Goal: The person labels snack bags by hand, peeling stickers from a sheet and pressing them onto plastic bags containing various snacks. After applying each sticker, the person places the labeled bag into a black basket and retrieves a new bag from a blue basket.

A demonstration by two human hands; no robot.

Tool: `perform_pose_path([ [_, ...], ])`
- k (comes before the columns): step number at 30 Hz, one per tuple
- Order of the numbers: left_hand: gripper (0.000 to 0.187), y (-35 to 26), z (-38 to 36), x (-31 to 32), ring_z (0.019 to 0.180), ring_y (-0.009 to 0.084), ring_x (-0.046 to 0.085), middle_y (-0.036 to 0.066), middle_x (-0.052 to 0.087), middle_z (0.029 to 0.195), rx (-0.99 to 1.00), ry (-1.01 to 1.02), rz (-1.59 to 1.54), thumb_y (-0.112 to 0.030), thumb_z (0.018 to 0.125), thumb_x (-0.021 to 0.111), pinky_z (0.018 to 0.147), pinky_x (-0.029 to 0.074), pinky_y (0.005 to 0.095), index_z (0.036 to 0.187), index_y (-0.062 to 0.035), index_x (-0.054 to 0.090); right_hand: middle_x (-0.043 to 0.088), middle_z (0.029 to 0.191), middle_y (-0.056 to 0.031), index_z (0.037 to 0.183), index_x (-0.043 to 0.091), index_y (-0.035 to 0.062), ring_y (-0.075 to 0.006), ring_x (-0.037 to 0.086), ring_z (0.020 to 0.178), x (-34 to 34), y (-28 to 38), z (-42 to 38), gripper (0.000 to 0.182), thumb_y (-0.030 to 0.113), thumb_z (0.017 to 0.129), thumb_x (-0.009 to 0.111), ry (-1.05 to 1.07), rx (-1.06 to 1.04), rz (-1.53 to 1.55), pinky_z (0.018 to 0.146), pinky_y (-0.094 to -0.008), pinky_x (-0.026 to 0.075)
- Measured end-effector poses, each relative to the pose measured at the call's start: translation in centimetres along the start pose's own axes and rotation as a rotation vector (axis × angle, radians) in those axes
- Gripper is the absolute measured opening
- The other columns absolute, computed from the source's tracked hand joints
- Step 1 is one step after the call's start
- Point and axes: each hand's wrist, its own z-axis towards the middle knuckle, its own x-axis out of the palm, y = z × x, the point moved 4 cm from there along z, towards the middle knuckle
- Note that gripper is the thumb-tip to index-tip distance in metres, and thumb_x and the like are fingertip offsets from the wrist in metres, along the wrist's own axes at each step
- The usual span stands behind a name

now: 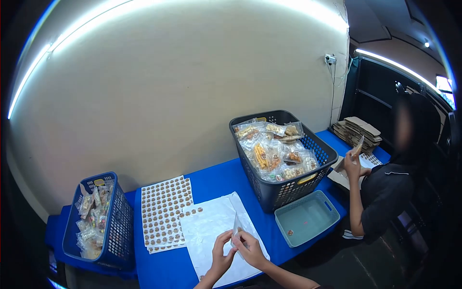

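Over the front of the table, my left hand [222, 251] and my right hand [250, 249] meet, fingers closed on a small clear plastic packet [236, 222] held upright between them. The packet's contents are hard to make out. Beneath my hands lies a white sticker sheet [207, 229], mostly bare, with a few round brown stickers [194, 211] along its upper left edge. Left of it, partly under it, is a stack of full sticker sheets [162, 212].
A dark basket [269, 190] full of snack packets [274, 154] stands behind right. A blue basket [120, 231] of packets sits left. A shallow green tray [308, 216] holds a sticker. At right, a person [385, 192] holds a packet near stacked brown cardboard [358, 131].
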Motion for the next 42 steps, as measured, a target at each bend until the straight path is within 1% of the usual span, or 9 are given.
perform_pose_path([
  [3,0.015,-0.2,-0.1,0.3,0.081,0.0192,0.056,0.012,0.058,0.089,-0.123,-0.112,-0.069,-0.009,0.081,0.054,0.070,0.044,0.0263,0.092,0.0012,0.055,0.049,0.080,-0.0073,0.091,0.057,0.0041,-0.0187,0.049,0.078,-1.1,3.6,-0.1,0.017,0.018,0.083,0.051,-0.150,-0.306,-0.428,0.070,-0.0325,0.032],
  [8,0.016,0.3,1.0,0.8,0.072,0.0134,0.057,0.008,0.061,0.076,-0.294,-0.172,-0.195,-0.010,0.086,0.048,0.066,0.043,0.0252,0.083,0.0025,0.057,0.049,0.087,-0.0065,0.096,0.056,0.0073,-0.0188,0.046,0.085,-1.6,3.0,0.0,0.025,0.021,0.076,0.060,-0.189,-0.348,-0.471,0.078,-0.0360,0.025],
  [11,0.015,-0.9,2.5,0.3,0.069,0.0187,0.057,0.010,0.060,0.072,-0.097,-0.078,0.089,-0.012,0.083,0.052,0.064,0.043,0.0276,0.077,0.0003,0.058,0.049,0.085,-0.0052,0.090,0.057,0.0072,-0.0177,0.045,0.083,-2.5,4.9,0.6,0.025,0.020,0.071,0.064,-0.344,-0.365,-0.643,0.077,-0.0386,0.023],
  [14,0.013,-1.8,3.0,-0.7,0.070,0.0236,0.056,0.011,0.058,0.071,0.016,-0.087,0.264,-0.012,0.080,0.055,0.064,0.042,0.0292,0.074,-0.0004,0.057,0.049,0.081,-0.0036,0.083,0.056,0.0076,-0.0167,0.046,0.078,-2.4,4.8,0.9,0.020,0.020,0.070,0.065,-0.096,-0.418,-0.794,0.075,-0.0382,0.024],
  [29,0.019,1.5,3.6,-5.9,0.065,0.0109,0.045,0.003,0.048,0.067,-0.193,-0.566,0.104,-0.015,0.088,0.046,0.062,0.037,0.0237,0.075,-0.0016,0.050,0.047,0.068,-0.0101,0.069,0.048,0.0004,-0.0226,0.048,0.062,1.9,4.2,0.2,0.016,0.011,0.077,0.058,0.112,-0.385,-0.329,0.058,-0.0314,0.037],
  [32,0.023,5.8,3.7,-10.0,0.065,0.0055,0.040,0.000,0.046,0.072,-0.302,-0.778,-0.198,-0.023,0.091,0.041,0.059,0.035,0.0214,0.079,-0.0053,0.049,0.046,0.066,-0.0108,0.068,0.047,0.0013,-0.0281,0.048,0.060,0.8,3.4,-0.6,0.014,0.009,0.076,0.056,0.256,-0.291,-0.232,0.057,-0.0349,0.037],
  [36,0.023,3.0,4.2,-12.4,0.061,0.0072,0.038,-0.002,0.040,0.067,-0.121,-0.712,-0.540,-0.023,0.092,0.039,0.060,0.035,0.0201,0.074,-0.0087,0.043,0.050,0.066,-0.0038,0.067,0.053,-0.0004,-0.0115,0.044,0.058,-1.5,-5.8,-2.2,0.035,0.025,0.088,0.044,0.302,0.307,0.103,0.055,-0.0262,0.037],
  [38,0.023,2.1,4.1,-12.0,0.060,0.0079,0.039,-0.001,0.038,0.066,-0.060,-0.696,-0.608,-0.022,0.092,0.039,0.060,0.036,0.0210,0.073,-0.0090,0.042,0.051,0.068,-0.0024,0.070,0.056,0.0007,-0.0126,0.048,0.061,-2.5,-10.9,-3.4,0.041,0.032,0.090,0.039,0.308,0.419,0.255,0.059,-0.0256,0.040],
  [42,0.020,2.0,4.3,-7.3,0.060,0.0098,0.043,-0.001,0.043,0.066,-0.132,-0.346,-1.331,-0.021,0.090,0.040,0.072,0.039,0.0292,0.077,-0.0095,0.049,0.054,0.074,-0.0038,0.082,0.056,0.0002,-0.0129,0.051,0.068,-1.0,-8.7,-5.1,0.042,0.038,0.089,0.040,0.278,0.701,0.662,0.067,-0.0273,0.043],
])
